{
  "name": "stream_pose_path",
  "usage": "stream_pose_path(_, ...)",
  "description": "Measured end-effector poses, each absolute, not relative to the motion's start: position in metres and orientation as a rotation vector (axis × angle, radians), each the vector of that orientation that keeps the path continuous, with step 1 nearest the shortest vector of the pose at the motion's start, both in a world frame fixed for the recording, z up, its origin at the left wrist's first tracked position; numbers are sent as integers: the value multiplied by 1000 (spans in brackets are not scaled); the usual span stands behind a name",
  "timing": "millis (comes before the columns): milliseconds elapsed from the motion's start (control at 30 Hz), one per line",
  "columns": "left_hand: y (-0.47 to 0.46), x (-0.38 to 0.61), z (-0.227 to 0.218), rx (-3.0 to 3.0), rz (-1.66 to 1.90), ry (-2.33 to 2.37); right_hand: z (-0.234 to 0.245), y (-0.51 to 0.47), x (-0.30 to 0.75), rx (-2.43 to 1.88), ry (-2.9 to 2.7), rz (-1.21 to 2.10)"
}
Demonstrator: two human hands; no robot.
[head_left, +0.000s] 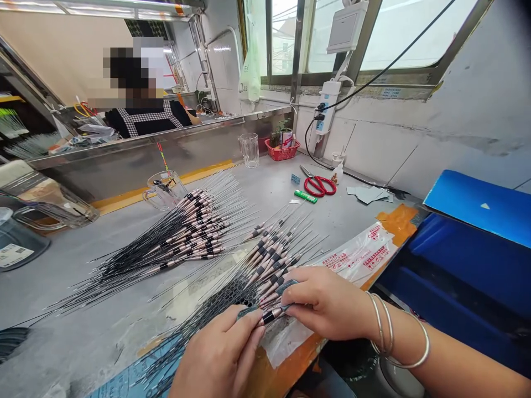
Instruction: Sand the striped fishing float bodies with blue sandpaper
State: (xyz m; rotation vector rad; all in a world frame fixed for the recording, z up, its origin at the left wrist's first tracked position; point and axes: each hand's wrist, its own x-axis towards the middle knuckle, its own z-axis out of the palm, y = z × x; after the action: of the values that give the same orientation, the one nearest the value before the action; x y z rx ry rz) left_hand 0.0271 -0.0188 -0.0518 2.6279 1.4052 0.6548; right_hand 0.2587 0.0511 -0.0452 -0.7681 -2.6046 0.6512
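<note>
Between my two hands lies a slim fishing float (271, 316), pale pink with a black band. My left hand (219, 348) pinches one end of it between thumb and fingers. At the other end, my right hand (326, 298) closes its fingertips on the float, with a small dark grey-blue pad (287, 286) under the fingers. Another dark scrap shows at my left fingertips; its kind is unclear. Just beyond my hands, a near pile of similar floats (271, 251) rests on the table, black stems toward the lower left. A bigger float pile (199, 221) lies farther left.
Red-handled scissors (319, 186), a green-wrapped blade pack (306, 196) and paper scraps (369, 194) lie at the back right. Glass mugs (249, 150) and a red basket (282, 150) stand behind. A blue bin (468, 276) adjoins the right edge. Another person sits beyond the metal partition (166, 145).
</note>
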Motion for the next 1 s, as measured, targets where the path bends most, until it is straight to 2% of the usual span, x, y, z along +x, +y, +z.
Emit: stream_pose_path(1000,-19,33,-48,2532,655,1405,-45,53,256,-743,-2555,732)
